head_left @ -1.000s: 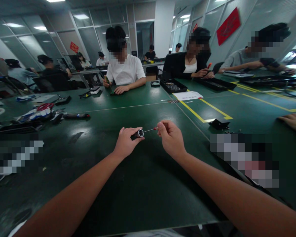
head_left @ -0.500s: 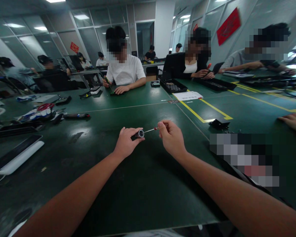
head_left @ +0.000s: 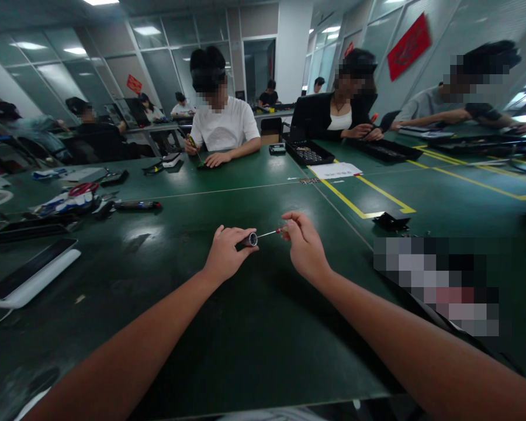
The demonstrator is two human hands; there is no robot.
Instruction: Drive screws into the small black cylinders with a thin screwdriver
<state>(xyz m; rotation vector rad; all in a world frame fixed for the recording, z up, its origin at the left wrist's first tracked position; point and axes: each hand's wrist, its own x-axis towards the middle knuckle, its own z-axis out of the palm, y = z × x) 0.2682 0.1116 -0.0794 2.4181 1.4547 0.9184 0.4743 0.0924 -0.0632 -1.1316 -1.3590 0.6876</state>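
Observation:
My left hand (head_left: 227, 252) is closed around a short dark cylinder with a silvery ring at its end (head_left: 252, 239); most of its body is hidden by my fingers. In my right hand (head_left: 305, 242) is a small screwdriver (head_left: 269, 234) with a red collar, held between thumb and fingers. Its thin metal shaft points left, and the tip meets the cylinder near the ringed end. Whether the tip sits in a screw cannot be made out. Both hands are raised a little above the green table (head_left: 254, 339).
On the left lie a white-and-black device (head_left: 35, 275), a dark pen-like tool (head_left: 138, 205) and piled gloves (head_left: 70, 202). To the right are a small black part (head_left: 391, 221) and a blurred-out item. Across the table, a person in white (head_left: 223, 126) works near black trays (head_left: 309, 153).
My right fingers have loosened and shifted on the screwdriver handle, index finger now raised. The cylinder's end has turned slightly. At the right edge, another person's hand has left view.

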